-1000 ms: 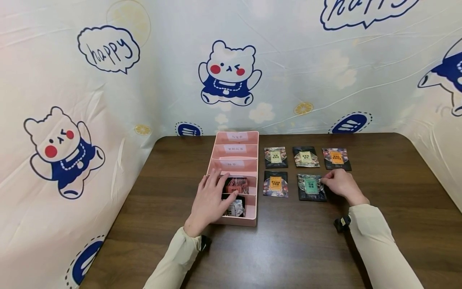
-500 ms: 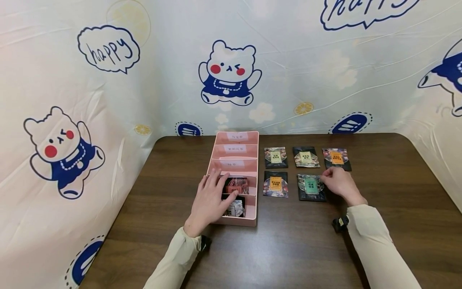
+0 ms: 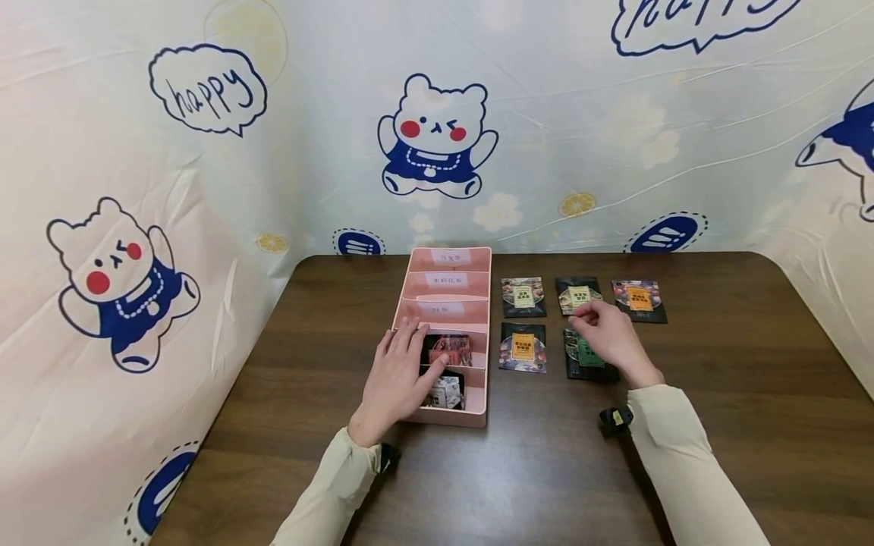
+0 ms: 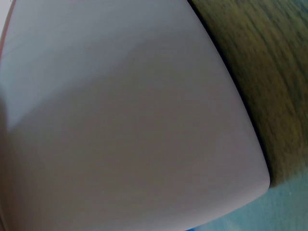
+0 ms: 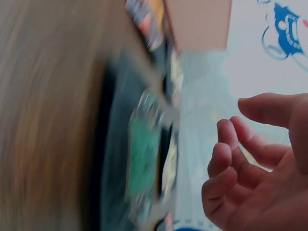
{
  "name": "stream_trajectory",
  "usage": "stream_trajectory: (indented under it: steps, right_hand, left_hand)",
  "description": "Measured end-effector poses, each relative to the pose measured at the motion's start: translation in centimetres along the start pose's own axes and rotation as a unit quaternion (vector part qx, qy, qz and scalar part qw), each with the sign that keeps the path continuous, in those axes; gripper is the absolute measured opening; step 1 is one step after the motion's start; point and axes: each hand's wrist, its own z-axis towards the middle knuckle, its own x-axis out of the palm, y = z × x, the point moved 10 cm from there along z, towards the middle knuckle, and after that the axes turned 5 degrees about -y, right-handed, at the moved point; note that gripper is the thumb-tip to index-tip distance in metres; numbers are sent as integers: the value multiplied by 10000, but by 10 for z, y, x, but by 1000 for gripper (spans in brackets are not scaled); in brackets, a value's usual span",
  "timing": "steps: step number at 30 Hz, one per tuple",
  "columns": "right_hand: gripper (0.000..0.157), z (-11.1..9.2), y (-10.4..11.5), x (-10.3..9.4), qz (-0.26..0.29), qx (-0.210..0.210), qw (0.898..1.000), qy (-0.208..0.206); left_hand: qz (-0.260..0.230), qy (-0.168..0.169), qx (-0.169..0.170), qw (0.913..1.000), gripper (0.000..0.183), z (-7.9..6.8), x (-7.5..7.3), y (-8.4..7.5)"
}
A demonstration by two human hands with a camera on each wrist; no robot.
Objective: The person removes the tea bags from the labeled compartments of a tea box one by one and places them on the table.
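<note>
My left hand [image 3: 394, 383] rests on the left rim of a pink compartment box [image 3: 476, 418], fingers spread and thumb over the lower compartments. Inside lie a red-labelled tea sachet [image 3: 454, 351] and, in the nearest compartment, a white-labelled sachet [image 3: 447, 392]. In the left wrist view, the box's side wall [image 4: 144, 120] fills most of the picture. My right hand [image 3: 612, 339] hovers over a dark sachet with a green label [image 3: 580, 362], partly covering it. In the right wrist view, that hand [image 5: 262, 159] holds nothing; its fingers are loosely bent, with thumb and index finger apart.
Right of the box lie other flat sachets: two with pale-green labels [image 3: 523, 296] [image 3: 576, 294] and two with orange labels [image 3: 522, 347] [image 3: 639, 300]. The box's farther compartments carry paper labels [image 3: 447, 280]. A printed cloth [image 3: 532, 129] stands behind the wooden table [image 3: 532, 470].
My right hand has left the right edge of the green-labelled sachet and moved left and up over it. The sachet stays on the table. My left hand stays at the box.
</note>
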Motion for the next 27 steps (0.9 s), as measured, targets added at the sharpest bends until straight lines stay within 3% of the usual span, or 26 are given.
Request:
stream_trajectory:
  steps: [9, 15, 27]
  right_hand:
    - [18, -4, 58, 20, 728, -629, 9953, -72]
    - [18, -13, 93, 34, 1239, -890, 9883, 78]
    - [17, -27, 129, 69, 966, -1330, 9856, 403]
  left_hand:
    - [-75, -299, 162, 9994, 61, 0, -4, -3]
    - [-48, -281, 152, 9995, 60, 0, -3, -3]
    - [72, -159, 135, 9998, 62, 0, -2, -3]
